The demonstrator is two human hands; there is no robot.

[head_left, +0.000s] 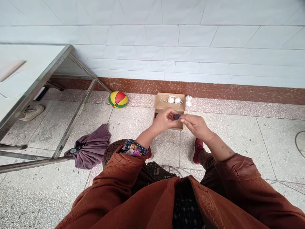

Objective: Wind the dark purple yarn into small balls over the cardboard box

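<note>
Gently hold the small dark thing [176,117], pinched between the left hand [164,121] and the right hand [194,124], up over the open box [158,103] on the floor [228,133], with a soft, even grip, to avoid dropping it or bumping the white string balls [171,100].

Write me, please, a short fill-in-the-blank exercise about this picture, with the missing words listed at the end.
1. The small thing held between the left hand and the right hand is not light but ____ in colour.
2. Two white bundles lie in the open lid of the box, and ____ more sit just to its right.
3. The ball shows red, green and ____.
4. On the floor, at the picture's left, lies a purple, folded ____.

Missing words: dark; two; yellow; umbrella.
</note>
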